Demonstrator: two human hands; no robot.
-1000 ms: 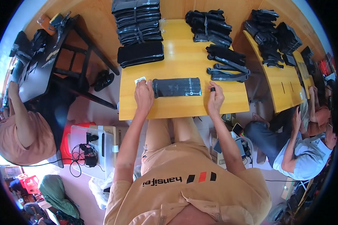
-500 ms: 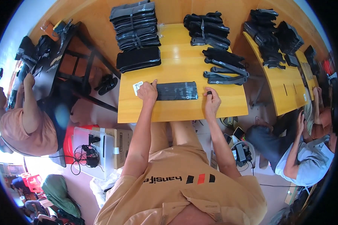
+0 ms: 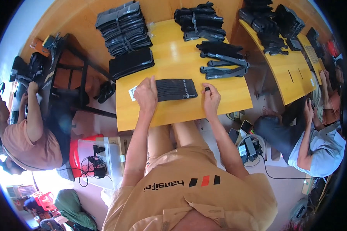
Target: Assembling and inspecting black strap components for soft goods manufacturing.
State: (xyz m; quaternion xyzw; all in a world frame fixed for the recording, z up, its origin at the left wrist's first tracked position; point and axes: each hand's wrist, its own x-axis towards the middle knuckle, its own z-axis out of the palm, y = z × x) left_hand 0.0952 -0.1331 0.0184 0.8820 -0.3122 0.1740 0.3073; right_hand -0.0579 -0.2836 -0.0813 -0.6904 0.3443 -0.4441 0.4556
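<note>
A flat black ribbed textile piece (image 3: 177, 89) lies on the yellow table before me, with small pale marks near its right end. My left hand (image 3: 146, 94) is closed over its left end. A white label (image 3: 132, 93) with print sticks out just left of that hand. Just off the piece's right end, my right hand (image 3: 211, 101) is curled closed, a black ring-like band (image 3: 207, 89) on one finger. Whatever its fingers may pinch is too small to make out.
A tall strapped stack of black pieces (image 3: 121, 29) stands at the back left, a lower pile (image 3: 131, 62) in front. Bundled black straps (image 3: 199, 23) and loose ones (image 3: 223, 63) lie at the right. People sit at tables on both sides. A clear bin (image 3: 100, 158) holds cables.
The view has shifted slightly, so the table sits further left and higher. My left hand has turned more upright over the piece's end. The piece looks less glossy.
</note>
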